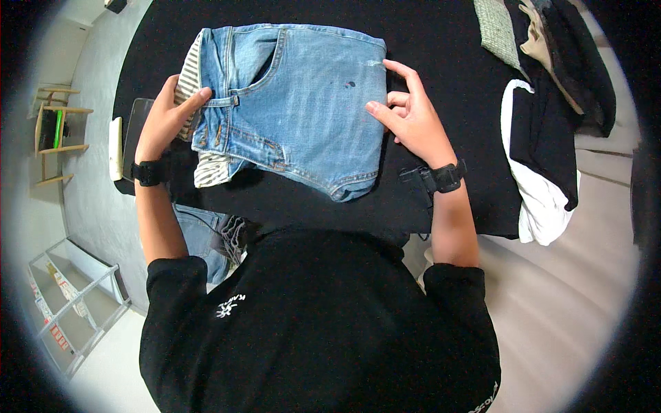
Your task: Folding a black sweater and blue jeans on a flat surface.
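A folded pair of light blue jeans point(317, 96) lies on the black-covered table in front of me, its waistband to the left. Striped lining shows at the waist, and there is a small dark spot on the denim. My left hand point(169, 113) grips the waistband, thumb on top beside a belt loop and fingers mostly hidden behind the cloth. At the folded right edge, my right hand point(413, 113) has its thumb over the denim and its index fingertip against the edge. Its other fingers curl beside the fold. Both wrists wear black straps.
The table point(441, 41) has a black cover. A phone point(138, 117) and a white strip-like object point(116, 148) lie at its left edge. Dark, beige and white garments point(544, 199) lie at right. More denim point(200, 230) is below the near edge; a metal rack point(82, 303) stands lower left.
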Tool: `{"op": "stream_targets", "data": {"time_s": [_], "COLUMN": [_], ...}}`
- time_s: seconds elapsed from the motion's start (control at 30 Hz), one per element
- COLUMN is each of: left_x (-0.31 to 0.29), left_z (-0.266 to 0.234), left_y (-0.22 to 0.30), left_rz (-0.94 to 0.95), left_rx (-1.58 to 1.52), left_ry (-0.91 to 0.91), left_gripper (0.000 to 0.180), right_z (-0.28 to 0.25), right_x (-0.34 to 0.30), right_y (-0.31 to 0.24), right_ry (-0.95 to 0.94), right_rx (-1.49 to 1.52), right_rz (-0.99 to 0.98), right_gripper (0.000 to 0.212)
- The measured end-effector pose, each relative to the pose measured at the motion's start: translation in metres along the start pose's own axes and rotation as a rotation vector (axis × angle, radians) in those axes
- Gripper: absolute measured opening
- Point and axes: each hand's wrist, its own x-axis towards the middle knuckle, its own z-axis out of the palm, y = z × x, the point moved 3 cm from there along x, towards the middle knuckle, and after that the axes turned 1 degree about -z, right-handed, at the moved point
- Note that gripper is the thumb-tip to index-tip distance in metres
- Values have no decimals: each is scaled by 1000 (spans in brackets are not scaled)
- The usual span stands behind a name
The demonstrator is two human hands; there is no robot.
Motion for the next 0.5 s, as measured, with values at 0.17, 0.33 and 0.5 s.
{"op": "stream_targets", "data": {"time_s": [0.17, 0.33, 0.5], "left_x": [-20, -44, -67], "left_z": [-2, -31, -30], "left_y": [-5, 40, 100], "left_rz": [120, 415, 576], "left_rx": [-281, 170, -241], "left_ry": [168, 450, 316], "left_gripper": [49, 40, 35], "right_z": [5, 1, 70], "right_x": [-9, -28, -60], "right_y": [-16, -43, -135], "right_ry": [-3, 72, -254], "right_rx": [105, 61, 119], "right_rz": [37, -127, -239], "right_gripper": [57, 23, 31]}}
